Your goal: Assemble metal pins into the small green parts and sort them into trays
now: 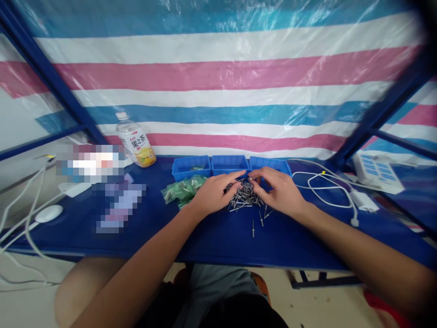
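Observation:
A heap of small silver metal pins [243, 197] lies on the blue table [211, 237], with a few strays nearer me. My left hand [213, 193] rests palm down on the heap's left side, fingers stretched toward the bins. My right hand [278, 189] covers the heap's right side, its fingertips pinched together at the top of the pile; what they hold is too small to name. Three blue plastic bins [228, 165] stand in a row just behind both hands.
A clear bag of green parts [182, 189] lies left of the heap. A tea bottle [135, 141] stands at the back left. White cables [327, 187] and a power strip [375, 171] lie on the right; a white mouse-like device [49, 213] sits far left. A striped tarp forms the back wall.

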The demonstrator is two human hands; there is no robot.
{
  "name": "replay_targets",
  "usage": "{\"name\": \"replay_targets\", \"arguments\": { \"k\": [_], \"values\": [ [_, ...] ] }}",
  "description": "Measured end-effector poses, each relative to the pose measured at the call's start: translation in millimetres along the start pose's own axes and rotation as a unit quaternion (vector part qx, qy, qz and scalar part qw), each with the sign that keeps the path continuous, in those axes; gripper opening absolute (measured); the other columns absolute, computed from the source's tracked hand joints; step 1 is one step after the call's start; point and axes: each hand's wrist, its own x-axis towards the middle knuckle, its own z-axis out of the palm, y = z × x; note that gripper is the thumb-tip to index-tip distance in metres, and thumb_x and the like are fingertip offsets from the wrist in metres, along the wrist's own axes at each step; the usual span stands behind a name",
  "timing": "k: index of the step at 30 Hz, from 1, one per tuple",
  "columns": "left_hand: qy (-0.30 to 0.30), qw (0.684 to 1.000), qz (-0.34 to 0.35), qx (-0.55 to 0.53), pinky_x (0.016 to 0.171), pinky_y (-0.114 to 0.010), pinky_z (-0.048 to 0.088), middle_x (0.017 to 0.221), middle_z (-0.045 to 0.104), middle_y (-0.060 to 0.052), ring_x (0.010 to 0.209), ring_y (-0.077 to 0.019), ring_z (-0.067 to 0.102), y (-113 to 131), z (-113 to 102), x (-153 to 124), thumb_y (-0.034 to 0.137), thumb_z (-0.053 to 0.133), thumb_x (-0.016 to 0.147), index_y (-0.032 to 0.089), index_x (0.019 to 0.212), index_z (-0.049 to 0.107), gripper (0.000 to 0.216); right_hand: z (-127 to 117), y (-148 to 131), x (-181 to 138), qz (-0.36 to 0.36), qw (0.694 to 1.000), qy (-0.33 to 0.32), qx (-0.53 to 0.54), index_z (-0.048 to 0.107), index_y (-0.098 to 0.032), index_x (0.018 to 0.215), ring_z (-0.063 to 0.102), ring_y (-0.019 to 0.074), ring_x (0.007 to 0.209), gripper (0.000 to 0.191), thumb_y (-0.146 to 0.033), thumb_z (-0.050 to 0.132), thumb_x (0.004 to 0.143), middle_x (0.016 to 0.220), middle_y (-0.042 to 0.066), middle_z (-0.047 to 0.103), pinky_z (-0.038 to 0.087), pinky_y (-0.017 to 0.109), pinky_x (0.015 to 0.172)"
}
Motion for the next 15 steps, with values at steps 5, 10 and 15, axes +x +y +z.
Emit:
{"name": "replay_targets", "arguments": {
  "k": [5, 10, 15],
  "values": [
    [0.001, 0.999, 0.024, -0.045, 0.103, -0.037, 0.059, 0.134, 0.074, -0.005, 0.117, -0.0192, 0.073, 5.8, 1.1, 0.4, 0.024, 0.043, 0.108, 0.027, 0.151, 0.056, 0.045, 3.1, 1.8, -1.5, -0.023, 0.999, 0.018, 0.019, 0.072, -0.027, 0.108, 0.07, 0.026, 0.099, 0.013, -0.025, 0.062, 0.101, 0.105, 0.007, 0.076, 0.058, 0.046, 0.091],
    [0.044, 0.996, 0.006, -0.071, 0.105, -0.04, 0.061, 0.133, 0.074, -0.004, 0.119, -0.0221, 0.073, 9.1, 1.1, 2.1, 0.031, 0.058, 0.103, 0.027, 0.136, 0.07, 0.035, 5.2, -0.7, -0.2, -0.029, 0.999, 0.025, 0.031, 0.075, -0.028, 0.113, 0.071, 0.0265, 0.098, 0.016, -0.028, 0.066, 0.099, 0.107, 0.008, 0.077, 0.059, 0.048, 0.089],
    [0.092, 0.992, -0.036, -0.075, 0.099, -0.037, 0.063, 0.116, 0.08, -0.002, 0.105, -0.0203, 0.078, 7.7, 0.2, 3.9, 0.033, 0.066, 0.099, 0.026, 0.116, 0.079, 0.022, 3.3, -8.1, -0.7, -0.02, 0.997, 0.004, 0.071, 0.075, -0.029, 0.12, 0.072, 0.0262, 0.099, 0.022, -0.03, 0.068, 0.099, 0.112, 0.007, 0.078, 0.06, 0.046, 0.087]
  ]
}}
